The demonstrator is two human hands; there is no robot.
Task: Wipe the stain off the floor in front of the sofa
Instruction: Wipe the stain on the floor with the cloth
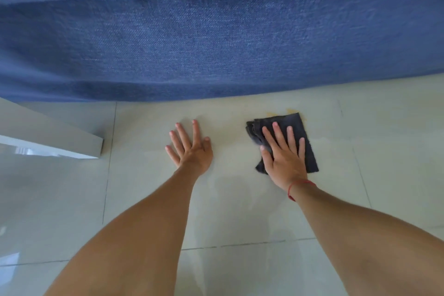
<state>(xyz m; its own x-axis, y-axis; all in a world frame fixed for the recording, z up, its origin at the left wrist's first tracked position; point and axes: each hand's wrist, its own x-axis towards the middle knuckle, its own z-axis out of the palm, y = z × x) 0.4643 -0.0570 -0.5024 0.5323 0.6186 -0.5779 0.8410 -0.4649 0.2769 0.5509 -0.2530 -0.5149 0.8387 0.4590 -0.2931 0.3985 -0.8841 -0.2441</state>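
Right hand (284,161) flat, fingers spread, pressing dark folded cloth (288,127) on tile floor (396,151), yellowish stain (292,111) just past cloth's far edge nr blue sofa (216,43), left hand (192,149) open, palm down on bare tile beside it.

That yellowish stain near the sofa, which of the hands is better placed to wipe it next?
The right hand. It already presses flat on the dark cloth, whose far edge touches the stain. The left hand lies bare on the floor tiles, off to the side.
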